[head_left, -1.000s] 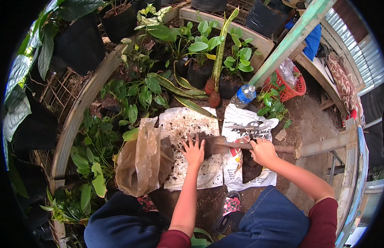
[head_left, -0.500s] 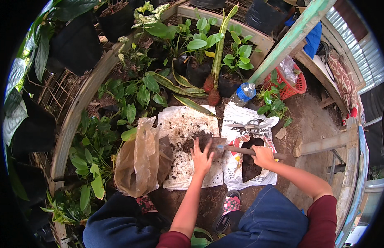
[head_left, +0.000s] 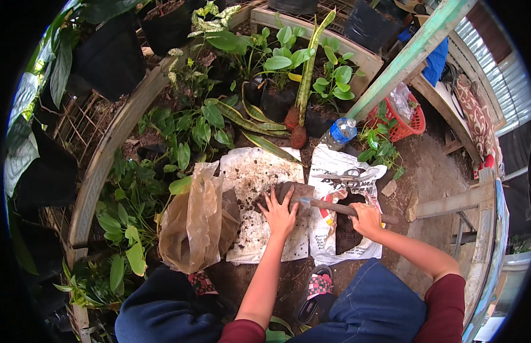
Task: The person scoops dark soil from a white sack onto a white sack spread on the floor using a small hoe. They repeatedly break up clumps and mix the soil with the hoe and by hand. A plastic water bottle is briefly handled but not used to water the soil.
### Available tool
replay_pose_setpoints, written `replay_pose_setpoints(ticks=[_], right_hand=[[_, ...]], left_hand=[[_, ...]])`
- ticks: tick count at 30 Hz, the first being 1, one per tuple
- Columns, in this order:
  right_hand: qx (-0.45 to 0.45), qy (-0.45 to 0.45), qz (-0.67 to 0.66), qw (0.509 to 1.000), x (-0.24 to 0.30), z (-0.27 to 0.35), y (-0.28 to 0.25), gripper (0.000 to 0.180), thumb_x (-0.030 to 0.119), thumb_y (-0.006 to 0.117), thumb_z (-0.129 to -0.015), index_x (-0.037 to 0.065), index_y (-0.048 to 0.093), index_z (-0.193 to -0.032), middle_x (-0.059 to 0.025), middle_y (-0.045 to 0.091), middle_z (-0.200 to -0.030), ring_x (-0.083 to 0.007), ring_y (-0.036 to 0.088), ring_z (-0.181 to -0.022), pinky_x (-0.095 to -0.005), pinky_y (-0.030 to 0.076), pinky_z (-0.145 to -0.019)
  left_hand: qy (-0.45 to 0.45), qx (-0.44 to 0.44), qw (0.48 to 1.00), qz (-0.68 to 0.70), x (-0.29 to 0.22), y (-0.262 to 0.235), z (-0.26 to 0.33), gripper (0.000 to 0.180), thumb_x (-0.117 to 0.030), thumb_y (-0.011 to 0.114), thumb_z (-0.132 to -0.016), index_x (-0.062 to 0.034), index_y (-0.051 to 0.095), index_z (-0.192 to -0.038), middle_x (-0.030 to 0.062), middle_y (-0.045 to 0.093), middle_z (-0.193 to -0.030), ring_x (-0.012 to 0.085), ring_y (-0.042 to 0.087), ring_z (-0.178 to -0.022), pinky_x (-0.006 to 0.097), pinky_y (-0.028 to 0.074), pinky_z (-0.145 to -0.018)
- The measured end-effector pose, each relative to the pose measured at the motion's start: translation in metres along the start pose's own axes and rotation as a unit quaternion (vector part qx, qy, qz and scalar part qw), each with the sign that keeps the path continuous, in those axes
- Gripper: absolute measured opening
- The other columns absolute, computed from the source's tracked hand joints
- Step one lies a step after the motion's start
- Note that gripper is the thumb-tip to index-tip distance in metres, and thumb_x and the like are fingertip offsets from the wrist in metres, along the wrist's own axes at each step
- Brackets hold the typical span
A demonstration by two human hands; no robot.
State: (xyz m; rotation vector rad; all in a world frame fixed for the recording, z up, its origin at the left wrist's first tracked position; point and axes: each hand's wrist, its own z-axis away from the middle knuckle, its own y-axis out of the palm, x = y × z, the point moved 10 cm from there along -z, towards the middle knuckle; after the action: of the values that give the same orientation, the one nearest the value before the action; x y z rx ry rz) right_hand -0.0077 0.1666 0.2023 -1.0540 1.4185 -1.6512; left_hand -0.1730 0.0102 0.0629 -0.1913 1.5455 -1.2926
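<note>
My right hand (head_left: 366, 220) is wrapped round the wooden handle of a small shovel (head_left: 333, 207). The metal blade points left over a soil-strewn white sheet (head_left: 260, 163). My left hand (head_left: 280, 214) spreads its fingers at the blade's near left edge, by a dark pile of soil (head_left: 258, 197); whether the fingertips touch the blade or only soil, I cannot tell. To the right lies a printed white sack (head_left: 357, 248) with a torn opening showing dark soil. Scissors (head_left: 342, 176) rest on its far part. A crumpled brownish plastic bag (head_left: 200, 228) stands left of the sheet.
Variegated snake plant leaves (head_left: 268, 147) lie beyond the sheet, beside a water bottle (head_left: 340, 132). Leafy potted plants (head_left: 191, 128) crowd the left and far side. A red basket (head_left: 407, 123) stands behind a green post (head_left: 414, 57). My sandalled feet are close to the sheet.
The shovel blade has tilted up and shows more of its face, and its handle has shifted slightly right with my right hand. My left hand stays spread beside the blade.
</note>
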Motion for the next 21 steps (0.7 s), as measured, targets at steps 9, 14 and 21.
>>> replay_pose_setpoints(ticks=[9, 14, 21], right_hand=[[0.026, 0.011, 0.002, 1.0, -0.011, 0.015, 0.009, 0.031, 0.01, 0.065, -0.07, 0.007, 0.06, -0.1, -0.0111, 0.064, -0.084, -0.0315, 0.064, -0.078, -0.0437, 0.05, -0.069], [0.055, 0.094, -0.016, 0.994, -0.032, 0.01, 0.015, 0.03, 0.014, 0.065, -0.071, 0.009, 0.061, -0.101, -0.013, 0.067, -0.084, -0.0323, 0.065, -0.078, -0.0437, 0.05, -0.07], [0.105, 0.145, -0.03, 0.983, -0.027, 0.009, 0.021, 0.031, 0.018, 0.065, -0.071, 0.013, 0.065, -0.101, -0.0128, 0.068, -0.08, -0.0314, 0.066, -0.079, -0.0435, 0.051, -0.072]], left_hand=[[-0.06, -0.007, 0.997, 0.043, 0.043, -0.005, -0.012, 0.054, -0.051, 0.039, -0.094, -0.0312, 0.034, -0.144, 0.0149, 0.02, -0.152, 0.0356, 0.014, -0.141, 0.06, 0.01, -0.11], [0.049, -0.081, 0.988, 0.122, 0.014, -0.008, 0.012, 0.059, -0.048, 0.049, -0.089, -0.0328, 0.033, -0.144, 0.0135, 0.017, -0.153, 0.0347, 0.015, -0.141, 0.059, 0.01, -0.111], [0.01, -0.025, 0.998, 0.051, 0.02, 0.013, 0.025, 0.057, -0.049, 0.05, -0.088, -0.0375, 0.035, -0.142, 0.0117, 0.014, -0.154, 0.0357, 0.012, -0.142, 0.062, 0.01, -0.11]])
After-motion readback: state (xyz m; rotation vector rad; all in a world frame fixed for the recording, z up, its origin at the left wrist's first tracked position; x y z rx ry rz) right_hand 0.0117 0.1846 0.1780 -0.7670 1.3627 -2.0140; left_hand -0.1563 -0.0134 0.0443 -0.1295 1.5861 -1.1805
